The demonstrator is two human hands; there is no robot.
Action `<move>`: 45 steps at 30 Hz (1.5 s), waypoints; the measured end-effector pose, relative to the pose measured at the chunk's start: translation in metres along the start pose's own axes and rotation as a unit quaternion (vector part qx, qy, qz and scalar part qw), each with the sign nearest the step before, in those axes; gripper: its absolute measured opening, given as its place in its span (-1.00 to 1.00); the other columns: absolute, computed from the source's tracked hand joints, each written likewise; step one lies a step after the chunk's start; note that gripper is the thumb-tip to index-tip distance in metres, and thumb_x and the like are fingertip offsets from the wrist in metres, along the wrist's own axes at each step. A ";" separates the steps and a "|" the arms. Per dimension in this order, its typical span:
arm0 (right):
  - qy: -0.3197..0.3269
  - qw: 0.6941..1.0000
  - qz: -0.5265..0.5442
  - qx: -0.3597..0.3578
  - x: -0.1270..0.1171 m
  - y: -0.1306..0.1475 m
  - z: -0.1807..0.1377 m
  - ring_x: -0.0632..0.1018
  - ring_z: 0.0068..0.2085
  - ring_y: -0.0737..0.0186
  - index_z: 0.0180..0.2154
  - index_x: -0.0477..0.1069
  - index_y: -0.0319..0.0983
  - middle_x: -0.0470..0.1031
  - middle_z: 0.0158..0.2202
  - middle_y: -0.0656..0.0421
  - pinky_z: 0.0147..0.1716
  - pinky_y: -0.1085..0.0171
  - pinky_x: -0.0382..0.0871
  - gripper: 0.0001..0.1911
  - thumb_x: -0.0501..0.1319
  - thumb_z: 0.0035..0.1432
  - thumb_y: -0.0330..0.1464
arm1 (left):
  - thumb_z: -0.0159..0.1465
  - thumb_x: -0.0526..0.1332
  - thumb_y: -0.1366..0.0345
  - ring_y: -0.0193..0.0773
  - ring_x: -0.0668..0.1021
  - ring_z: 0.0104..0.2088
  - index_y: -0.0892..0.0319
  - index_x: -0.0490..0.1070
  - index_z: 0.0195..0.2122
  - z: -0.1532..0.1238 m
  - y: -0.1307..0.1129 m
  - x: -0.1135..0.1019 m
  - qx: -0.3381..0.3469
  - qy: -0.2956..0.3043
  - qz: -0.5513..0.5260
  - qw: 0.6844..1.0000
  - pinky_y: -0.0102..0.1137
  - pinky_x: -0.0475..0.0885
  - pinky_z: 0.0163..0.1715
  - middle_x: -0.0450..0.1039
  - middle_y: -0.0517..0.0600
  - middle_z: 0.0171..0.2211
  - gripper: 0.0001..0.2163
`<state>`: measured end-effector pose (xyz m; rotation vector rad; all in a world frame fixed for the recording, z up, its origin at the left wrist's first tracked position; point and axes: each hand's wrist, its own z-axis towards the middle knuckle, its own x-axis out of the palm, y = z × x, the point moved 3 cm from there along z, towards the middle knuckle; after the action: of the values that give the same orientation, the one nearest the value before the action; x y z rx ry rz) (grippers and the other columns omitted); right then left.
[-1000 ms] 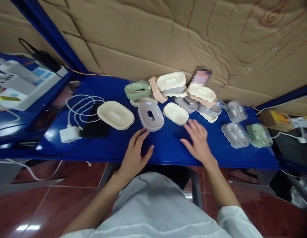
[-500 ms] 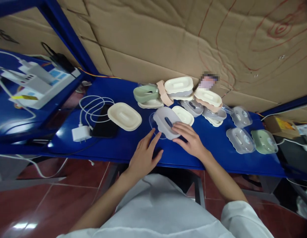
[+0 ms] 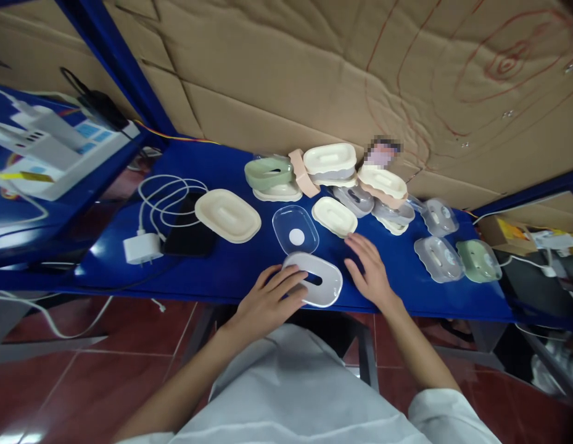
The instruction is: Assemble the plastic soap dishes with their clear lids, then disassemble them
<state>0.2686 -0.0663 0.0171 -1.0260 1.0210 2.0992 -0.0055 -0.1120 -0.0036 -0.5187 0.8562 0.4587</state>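
My left hand (image 3: pixel 273 302) is over the left end of a pale lavender oval plastic cover (image 3: pixel 330 280) with a dark slot in its middle. Its fingers and thumb grip that end, near the front edge of the blue table. My right hand (image 3: pixel 369 271) is open, thumb apart from the fingers, fingertips close to the near edge of a cream oval tray (image 3: pixel 335 216). Behind the lavender cover lies a clear oval lid (image 3: pixel 286 222) with a round white sticker. A larger cream oval tray (image 3: pixel 228 216) rests to the left.
Stacked soap-box-like parts, including a green cover (image 3: pixel 267 174) and a cream-topped stack (image 3: pixel 330 159), line the back. Clear-lidded boxes (image 3: pixel 438 259) sit right. A white charger (image 3: pixel 142 248), cable and black phone-like slab (image 3: pixel 189 237) lie left. Cardboard (image 3: pixel 277 74) walls the back.
The lavender cover has come toward me, off the clear lid, and now lies under my left hand. My right hand has let go of it and shifted right, beside the small cream tray.
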 end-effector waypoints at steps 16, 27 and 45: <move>-0.030 0.997 0.043 0.062 -0.017 0.014 -0.076 0.55 0.26 0.01 0.18 0.50 -0.07 0.55 0.22 0.04 0.21 -0.08 0.52 -0.66 0.14 0.48 -0.43 | 0.45 0.32 0.32 -0.12 0.64 0.07 0.09 0.54 -0.06 0.015 -0.034 0.008 -0.045 -0.099 -0.100 0.989 -0.11 0.32 0.25 0.69 -0.01 -0.01 -0.92; -0.015 0.998 -0.056 0.031 -0.012 0.017 -0.077 0.32 0.46 -0.18 0.35 0.36 -0.04 0.30 0.45 -0.01 0.35 -0.21 0.33 -0.42 0.32 0.38 -0.10 | 0.51 0.23 0.33 -0.09 0.61 0.10 0.13 0.53 0.01 0.064 -0.037 0.033 -0.059 -0.010 -0.045 0.997 -0.09 0.29 0.23 0.66 0.03 0.03 -0.88; -0.006 0.998 -0.046 0.039 -0.003 0.008 -0.054 0.44 0.38 -0.08 0.33 0.38 -0.05 0.50 0.31 0.05 0.29 -0.15 0.37 -0.56 0.22 0.48 -0.33 | 0.42 0.26 0.42 0.10 0.55 0.20 0.13 0.49 0.18 0.049 0.005 0.012 -0.160 -0.070 0.076 0.982 0.05 0.40 0.22 0.51 0.23 0.21 -0.68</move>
<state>0.2846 -0.1161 0.0000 -1.0024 1.0224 1.9728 0.0272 -0.0766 0.0122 -0.7097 0.6913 0.7716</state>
